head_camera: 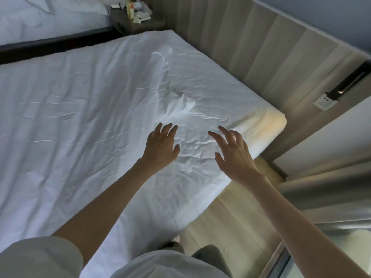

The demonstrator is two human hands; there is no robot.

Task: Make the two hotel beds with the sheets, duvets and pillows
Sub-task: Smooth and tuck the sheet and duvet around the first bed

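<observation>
Left hand (161,145) – fingers straight and slightly fanned, palm down, holding nothing; it lies on or just above the sheet, and I cannot tell whether it touches.

Right hand (233,155) – fingers spread wide and a little bent, palm down, holding nothing; it hovers over the sheet near the side edge of the bed, apart from the left hand.

Sheet (80,121) – white, spread across the whole top of the near bed. It is creased throughout, most heavily between and just beyond the two hands, where a small ridge of cloth stands up. It hangs over the side edge next to the person.

Near bed (269,125) – the corner by the headboard shows a rounded, covered mattress edge, lit warm yellow.

Sleeve (40,257) – pale, short, on the left arm; both forearms are bare.

Floor (230,207) – light wood planks beside the bed, under the right arm.

Headboard panel (251,47) – pale wood boards running along the head of the near bed.

Wall socket (325,102) – white plate on the panel, with a dark bar-shaped fixture (349,81) just above it.

Curtain (331,189) – grey folds at the right.

Nightstand (132,23) – dark, between the two beds, with small cluttered items on top, too small to name.

Far bed (40,27) – beyond a dark gap, covered in rumpled white bedding.
</observation>
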